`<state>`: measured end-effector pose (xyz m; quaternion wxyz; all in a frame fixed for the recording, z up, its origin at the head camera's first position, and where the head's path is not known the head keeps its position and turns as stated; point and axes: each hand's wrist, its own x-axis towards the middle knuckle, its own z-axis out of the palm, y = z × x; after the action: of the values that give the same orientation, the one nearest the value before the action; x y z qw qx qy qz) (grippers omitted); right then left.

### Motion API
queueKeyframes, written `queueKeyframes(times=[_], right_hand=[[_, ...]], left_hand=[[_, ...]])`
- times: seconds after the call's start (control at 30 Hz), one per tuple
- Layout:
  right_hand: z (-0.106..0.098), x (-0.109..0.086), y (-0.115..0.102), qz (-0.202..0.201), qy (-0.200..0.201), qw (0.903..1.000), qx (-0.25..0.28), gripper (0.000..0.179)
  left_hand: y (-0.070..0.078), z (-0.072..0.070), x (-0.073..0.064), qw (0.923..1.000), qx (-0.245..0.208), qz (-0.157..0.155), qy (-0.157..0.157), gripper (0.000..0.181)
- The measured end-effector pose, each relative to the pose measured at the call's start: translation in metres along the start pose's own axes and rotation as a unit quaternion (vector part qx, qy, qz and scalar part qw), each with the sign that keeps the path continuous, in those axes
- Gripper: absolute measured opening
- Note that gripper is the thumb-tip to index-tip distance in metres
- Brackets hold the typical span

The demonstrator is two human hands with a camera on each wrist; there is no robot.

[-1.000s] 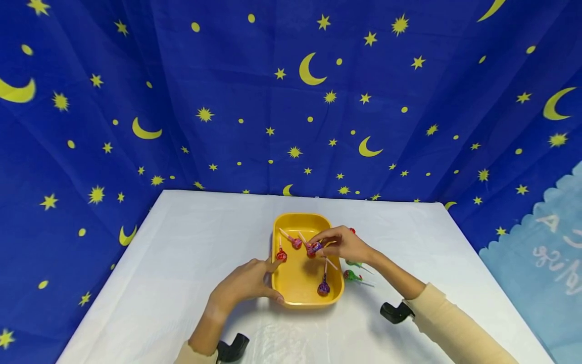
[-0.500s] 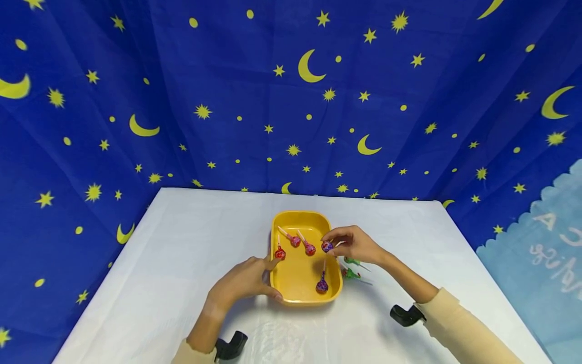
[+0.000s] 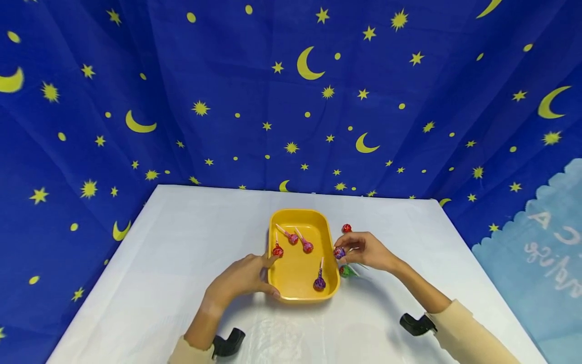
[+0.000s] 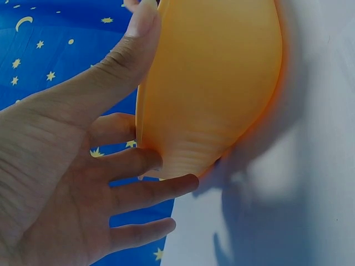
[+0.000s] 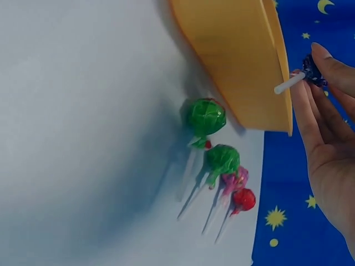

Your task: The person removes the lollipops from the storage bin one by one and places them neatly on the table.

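A yellow rectangular tray stands on the white table. My left hand touches its left side, thumb near the front corner and index finger at the rim. In the left wrist view the fingers of the left hand are spread and fairly straight against the outer wall. My right hand pinches a purple lollipop at the tray's right rim; its white stick shows in the right wrist view. Inside the tray lie a red lollipop, two pink lollipops and another purple lollipop.
Right of the tray, several lollipops lie on the table: a red lollipop, a pink lollipop and two green lollipops. A blue cloth with yellow moons and stars hangs behind the table.
My right hand has moved rightward with the purple lollipop, from above the tray's middle to its right rim. The left hand keeps its place on the tray's left side.
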<state>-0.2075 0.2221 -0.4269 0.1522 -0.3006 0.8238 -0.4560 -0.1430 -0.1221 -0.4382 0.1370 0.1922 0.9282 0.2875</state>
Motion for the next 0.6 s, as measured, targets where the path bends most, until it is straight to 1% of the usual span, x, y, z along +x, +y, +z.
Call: queueKeyframes(times=[0.17,0.33,0.43,0.6], right_hand=[[-0.001,-0.01,0.006,-0.007,-0.008,0.9998,0.014,0.028],[-0.001,-0.02,0.014,-0.009,-0.03,0.9995,0.001,0.027],[0.001,-0.025,0.019,-0.004,-0.04,0.9992,-0.005,0.027],[0.009,-0.032,0.026,0.001,-0.054,0.9985,-0.001,0.029]], left_hand=[[0.001,0.0,0.0,1.0,0.001,-0.003,0.001,0.086],[0.001,0.001,0.001,1.0,0.006,-0.001,0.0,0.086],[0.001,0.0,0.001,1.0,0.009,0.003,-0.002,0.086],[0.003,-0.002,-0.001,0.9998,0.014,0.015,-0.004,0.085]])
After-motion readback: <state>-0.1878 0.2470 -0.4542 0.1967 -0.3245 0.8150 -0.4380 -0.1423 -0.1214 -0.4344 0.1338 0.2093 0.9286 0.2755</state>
